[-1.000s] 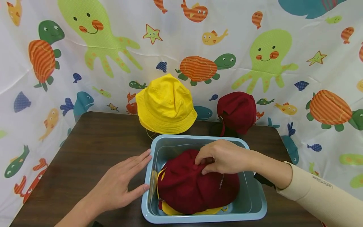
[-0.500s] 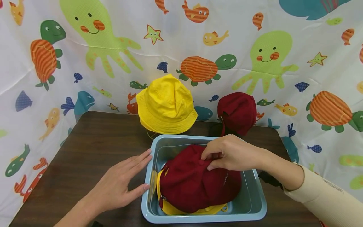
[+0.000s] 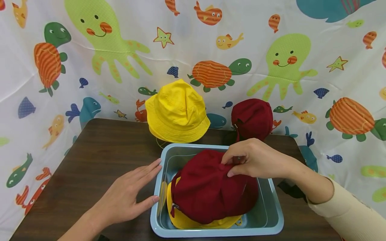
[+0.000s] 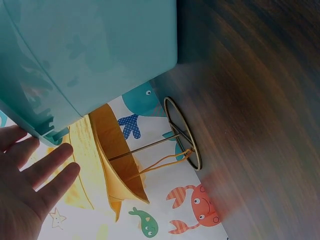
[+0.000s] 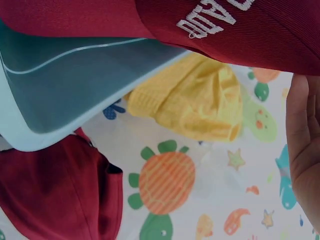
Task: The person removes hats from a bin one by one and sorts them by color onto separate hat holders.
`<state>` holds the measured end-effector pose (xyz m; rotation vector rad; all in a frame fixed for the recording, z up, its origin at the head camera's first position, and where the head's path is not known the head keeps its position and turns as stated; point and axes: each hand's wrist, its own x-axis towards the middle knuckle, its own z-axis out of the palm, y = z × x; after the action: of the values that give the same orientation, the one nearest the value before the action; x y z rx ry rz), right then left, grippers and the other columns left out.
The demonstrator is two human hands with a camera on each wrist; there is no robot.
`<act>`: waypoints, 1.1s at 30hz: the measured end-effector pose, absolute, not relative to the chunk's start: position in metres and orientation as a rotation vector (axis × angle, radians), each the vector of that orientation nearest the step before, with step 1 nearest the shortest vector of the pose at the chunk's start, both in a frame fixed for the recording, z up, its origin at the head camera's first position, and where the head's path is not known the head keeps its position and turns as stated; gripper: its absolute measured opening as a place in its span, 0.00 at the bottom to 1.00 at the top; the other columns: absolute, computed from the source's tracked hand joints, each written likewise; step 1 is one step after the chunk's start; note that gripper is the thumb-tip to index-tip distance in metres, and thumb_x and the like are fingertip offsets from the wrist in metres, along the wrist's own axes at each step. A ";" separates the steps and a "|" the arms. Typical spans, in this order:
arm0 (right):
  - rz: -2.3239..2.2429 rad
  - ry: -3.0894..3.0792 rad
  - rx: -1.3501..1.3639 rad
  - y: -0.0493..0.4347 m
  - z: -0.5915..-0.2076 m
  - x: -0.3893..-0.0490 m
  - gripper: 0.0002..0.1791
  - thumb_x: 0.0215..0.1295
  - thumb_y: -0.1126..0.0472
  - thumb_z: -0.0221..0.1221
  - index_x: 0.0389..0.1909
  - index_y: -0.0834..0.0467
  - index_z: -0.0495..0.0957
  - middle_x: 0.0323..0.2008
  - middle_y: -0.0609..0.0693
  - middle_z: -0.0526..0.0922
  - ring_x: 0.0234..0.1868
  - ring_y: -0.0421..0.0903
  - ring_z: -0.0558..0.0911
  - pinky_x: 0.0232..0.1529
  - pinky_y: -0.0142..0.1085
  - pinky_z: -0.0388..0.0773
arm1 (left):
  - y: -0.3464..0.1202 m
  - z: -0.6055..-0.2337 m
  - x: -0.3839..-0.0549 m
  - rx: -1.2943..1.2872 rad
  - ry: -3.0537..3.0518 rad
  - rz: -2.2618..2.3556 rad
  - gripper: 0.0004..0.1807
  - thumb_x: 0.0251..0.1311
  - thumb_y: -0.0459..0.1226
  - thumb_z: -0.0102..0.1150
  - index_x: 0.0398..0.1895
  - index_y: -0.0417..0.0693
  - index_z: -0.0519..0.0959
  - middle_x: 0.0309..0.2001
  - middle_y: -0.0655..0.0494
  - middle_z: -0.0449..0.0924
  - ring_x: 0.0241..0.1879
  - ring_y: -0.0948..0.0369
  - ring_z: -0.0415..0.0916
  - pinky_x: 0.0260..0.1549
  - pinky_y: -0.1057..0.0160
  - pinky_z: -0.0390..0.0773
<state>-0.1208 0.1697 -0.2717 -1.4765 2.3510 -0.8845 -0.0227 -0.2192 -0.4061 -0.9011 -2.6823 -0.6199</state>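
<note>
My right hand point(image 3: 253, 159) pinches a dark red baseball cap point(image 3: 208, 190) by the top of its crown, inside a light blue plastic bin point(image 3: 217, 232). White embroidered letters point(image 5: 215, 19) show on the cap's front in the right wrist view. Under the cap lies a yellow hat point(image 3: 193, 223), mostly hidden. My left hand point(image 3: 129, 194) has its fingers straight and touches the bin's left rim; in the left wrist view, its fingers point(image 4: 52, 165) reach that rim from outside.
Behind the bin, a yellow bucket hat point(image 3: 178, 112) hangs on a wire stand point(image 4: 182, 135). Another dark red cap point(image 3: 253, 118) stands to its right. A dark wooden table point(image 3: 99, 157) carries everything, backed by a white curtain point(image 3: 187, 30) printed with sea animals.
My right hand has moved up and to the right, lifting the cap's crown with it. More of the yellow hat beneath shows at the left. My left hand has stayed at the rim.
</note>
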 end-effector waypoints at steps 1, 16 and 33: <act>-0.893 2.355 -1.480 0.170 -0.270 -0.121 0.13 0.59 0.65 0.76 0.42 0.49 0.87 0.36 0.36 0.85 0.34 0.36 0.79 0.34 0.32 0.84 | -0.219 -0.406 -0.023 -0.900 -2.685 -0.620 0.45 0.61 0.52 0.70 0.80 0.51 0.66 0.80 0.59 0.62 0.69 0.57 0.74 0.56 0.45 0.82; -1.021 2.382 -1.546 0.183 -0.254 -0.117 0.16 0.56 0.69 0.76 0.42 0.51 0.86 0.37 0.39 0.86 0.36 0.38 0.80 0.33 0.34 0.83 | -0.219 -0.406 -0.023 -0.911 -2.661 -0.605 0.45 0.60 0.51 0.71 0.80 0.51 0.67 0.80 0.59 0.63 0.68 0.57 0.74 0.57 0.45 0.82; -1.071 2.469 -1.619 0.198 -0.231 -0.118 0.22 0.52 0.75 0.76 0.43 0.49 0.85 0.39 0.38 0.86 0.37 0.37 0.81 0.32 0.30 0.82 | -0.219 -0.406 -0.021 -0.905 -2.662 -0.620 0.45 0.60 0.51 0.70 0.80 0.51 0.66 0.80 0.59 0.62 0.69 0.57 0.74 0.57 0.44 0.82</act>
<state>-0.1184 0.1975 -0.2306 -1.6193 2.4690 -1.0712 -0.0212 -0.2185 -0.4064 -0.9048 -2.6620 -0.6197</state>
